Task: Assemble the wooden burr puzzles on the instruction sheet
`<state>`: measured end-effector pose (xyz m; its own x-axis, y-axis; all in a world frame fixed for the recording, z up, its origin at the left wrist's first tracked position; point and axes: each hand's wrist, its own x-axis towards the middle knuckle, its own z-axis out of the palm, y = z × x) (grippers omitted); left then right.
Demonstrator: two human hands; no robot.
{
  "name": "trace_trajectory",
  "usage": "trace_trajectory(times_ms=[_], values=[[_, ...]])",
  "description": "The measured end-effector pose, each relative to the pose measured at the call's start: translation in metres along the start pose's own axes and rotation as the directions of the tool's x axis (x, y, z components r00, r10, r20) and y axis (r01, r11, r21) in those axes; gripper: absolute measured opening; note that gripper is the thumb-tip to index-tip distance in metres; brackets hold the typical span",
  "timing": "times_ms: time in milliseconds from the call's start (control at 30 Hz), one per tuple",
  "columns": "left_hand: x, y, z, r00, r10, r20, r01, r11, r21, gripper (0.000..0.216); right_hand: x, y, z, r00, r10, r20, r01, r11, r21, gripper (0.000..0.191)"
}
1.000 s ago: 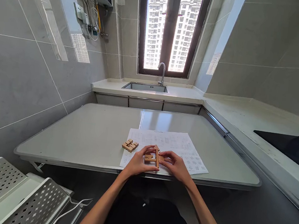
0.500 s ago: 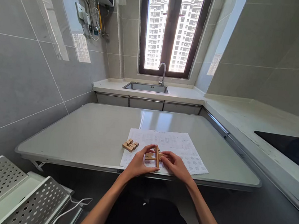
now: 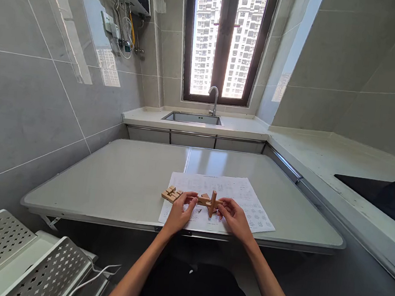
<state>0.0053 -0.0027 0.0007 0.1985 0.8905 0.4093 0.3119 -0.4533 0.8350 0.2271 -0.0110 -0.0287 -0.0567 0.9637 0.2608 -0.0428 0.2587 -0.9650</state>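
Both my hands hold a small cross of interlocked wooden puzzle sticks (image 3: 209, 201) just above a printed sheet of paper (image 3: 235, 191) on the grey table (image 3: 124, 182). My left hand (image 3: 179, 213) pinches the left end of the cross. At its right side, the fingertips of my right hand (image 3: 235, 218) grip it. One stick of the cross stands upright between my hands. A small pile of loose wooden puzzle pieces (image 3: 171, 194) lies on the table at the sheet's left edge, just left of my left hand.
A sink (image 3: 191, 117) with a tap (image 3: 213, 98) sits under the window at the back. A counter with a black cooktop (image 3: 386, 193) runs along the right. A white perforated metal rack (image 3: 18, 260) and a white cable stand low at the left.
My hands have raised the wooden cross slightly and turned it, so one stick now stands upright. My hands have spread a little wider apart. The loose pieces have not moved.
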Motion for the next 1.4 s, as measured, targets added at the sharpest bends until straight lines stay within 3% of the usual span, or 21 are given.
trace_trajectory(times_ms=[133, 333, 500, 567, 733, 900, 1033, 1233, 1400], values=[[0.004, -0.005, 0.003, 0.997, 0.045, 0.059, -0.054, 0.987, 0.151, 0.025, 0.001, 0.002, -0.006, 0.991, -0.022, -0.129, 0.023, 1.0, 0.005, 0.047], [0.035, -0.011, 0.009, 0.923, 0.178, 0.34, -0.312, 0.865, 0.394, 0.042, 0.0, 0.002, -0.027, 0.984, -0.05, -0.168, 0.033, 0.994, -0.103, 0.049], [0.057, -0.01, 0.009, 0.84, 0.161, 0.519, -0.43, 0.781, 0.453, 0.019, 0.002, 0.007, -0.032, 0.989, -0.043, -0.142, 0.029, 0.995, -0.1, 0.048], [0.059, -0.009, 0.006, 0.829, 0.138, 0.542, -0.451, 0.739, 0.5, 0.016, 0.002, 0.008, -0.033, 0.989, -0.031, -0.148, 0.02, 0.997, -0.071, 0.049], [0.055, -0.015, 0.001, 0.884, 0.064, 0.463, -0.333, 0.781, 0.528, 0.02, 0.003, 0.007, -0.034, 0.987, -0.017, -0.162, 0.015, 1.0, -0.018, 0.05], [0.048, -0.018, -0.001, 0.905, 0.031, 0.423, -0.27, 0.811, 0.519, 0.022, 0.002, 0.007, -0.033, 0.987, -0.026, -0.159, 0.022, 0.999, -0.026, 0.049], [0.044, -0.011, -0.004, 0.962, 0.015, 0.273, -0.151, 0.861, 0.486, 0.03, 0.002, 0.009, -0.033, 0.987, -0.034, -0.156, 0.025, 0.998, -0.058, 0.049], [0.049, 0.007, -0.016, 0.98, -0.119, 0.16, 0.088, 0.978, 0.187, 0.037, 0.002, 0.009, -0.034, 0.991, -0.029, -0.132, 0.019, 0.997, -0.073, 0.048], [0.058, 0.033, -0.02, 0.979, -0.187, 0.083, 0.195, 0.974, -0.112, 0.043, 0.001, 0.004, -0.033, 0.993, -0.027, -0.114, 0.017, 0.996, -0.086, 0.049]])
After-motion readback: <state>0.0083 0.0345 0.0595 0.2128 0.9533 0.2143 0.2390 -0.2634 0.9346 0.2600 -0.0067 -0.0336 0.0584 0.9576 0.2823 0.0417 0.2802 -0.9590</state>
